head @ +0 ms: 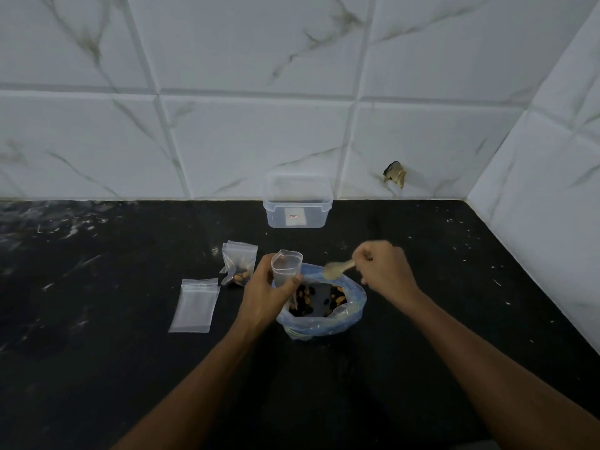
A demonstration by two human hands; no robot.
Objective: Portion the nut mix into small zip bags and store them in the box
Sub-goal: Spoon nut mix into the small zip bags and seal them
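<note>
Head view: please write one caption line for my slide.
Left hand holds an open zip bag over the nut mix bag; right hand holds a spoon.

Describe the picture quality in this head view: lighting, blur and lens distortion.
Head view: dim, flat light, so the dark counter swallows shadows; the spoon in the right hand is motion-blurred, while the clear box stays sharper; wide-angle bending curves the wall tile lines.
</note>
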